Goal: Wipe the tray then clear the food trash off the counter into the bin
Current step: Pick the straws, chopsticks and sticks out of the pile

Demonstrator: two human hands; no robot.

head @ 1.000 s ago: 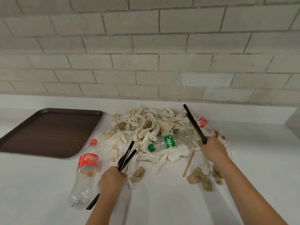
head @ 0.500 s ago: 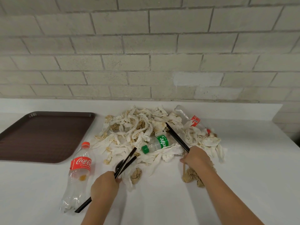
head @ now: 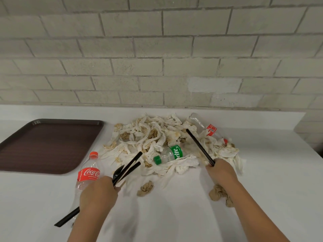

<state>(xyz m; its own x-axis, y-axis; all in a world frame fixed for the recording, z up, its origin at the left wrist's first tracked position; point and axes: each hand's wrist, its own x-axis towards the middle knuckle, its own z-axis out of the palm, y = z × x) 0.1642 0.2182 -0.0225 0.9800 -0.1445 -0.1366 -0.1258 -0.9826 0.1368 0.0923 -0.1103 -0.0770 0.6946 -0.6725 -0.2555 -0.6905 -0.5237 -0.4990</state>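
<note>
While left hand (head: 97,196) grips black utensils (head: 130,164) and right hand (head: 221,172) a black stick (head: 199,146), clearing appears underway, binning them due next.

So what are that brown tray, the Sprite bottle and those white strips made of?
The tray looks like hard plastic: brown, matte, moulded raised rim. The Sprite bottle is clear, glossy thin plastic; you see through it. The white strips seem to be crumpled, stained paper napkins, though possibly cloth.
</note>
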